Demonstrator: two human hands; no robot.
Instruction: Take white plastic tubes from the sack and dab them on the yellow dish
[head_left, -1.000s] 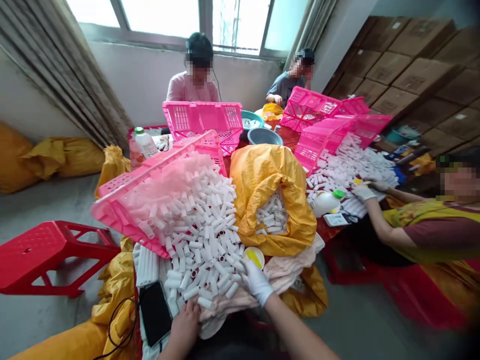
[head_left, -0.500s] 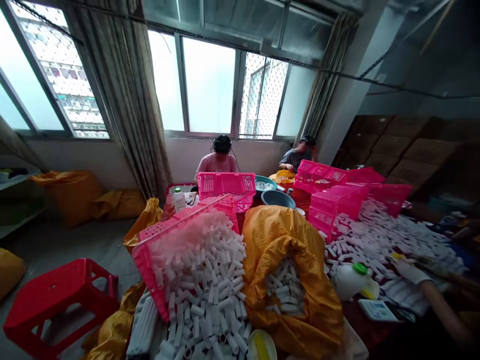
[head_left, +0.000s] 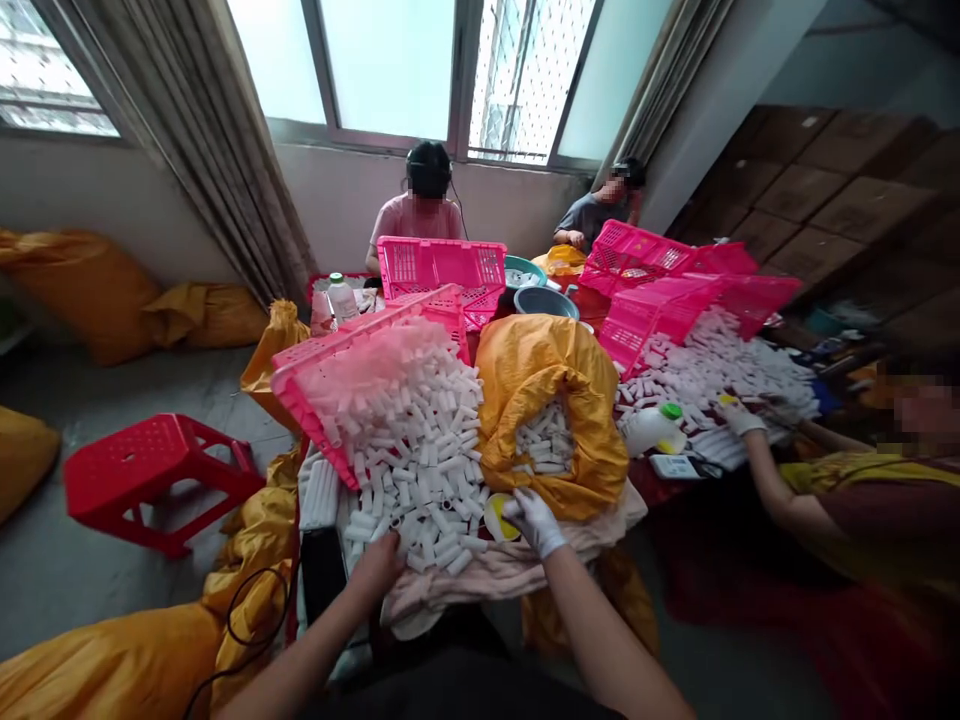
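Note:
My bare left hand (head_left: 379,566) is at the near edge of a heap of short white tubes (head_left: 431,490), its fingers curled. What it holds, if anything, is hidden. My right hand (head_left: 537,522) wears a white glove. Its fingers close on a yellow piece (head_left: 513,514) at a small round dish (head_left: 492,520); the kind of piece is unclear. The tubes spill from a tilted pink basket (head_left: 315,395). Just beyond my right hand, an orange sack (head_left: 551,350) gapes open with more white tubes inside. A pinkish cloth (head_left: 480,582) lies under the near edge.
A red stool (head_left: 150,470) stands at left, beside orange sacks (head_left: 127,650) on the floor. A dark flat object (head_left: 322,570) lies left of the heap. At right, a co-worker's gloved hand (head_left: 742,418) is by another tube pile, near a white bottle (head_left: 649,430). Two people sit across.
The view has tipped downward, and both my hands have come into view at the near edge of the heap. The co-worker at right shows more fully.

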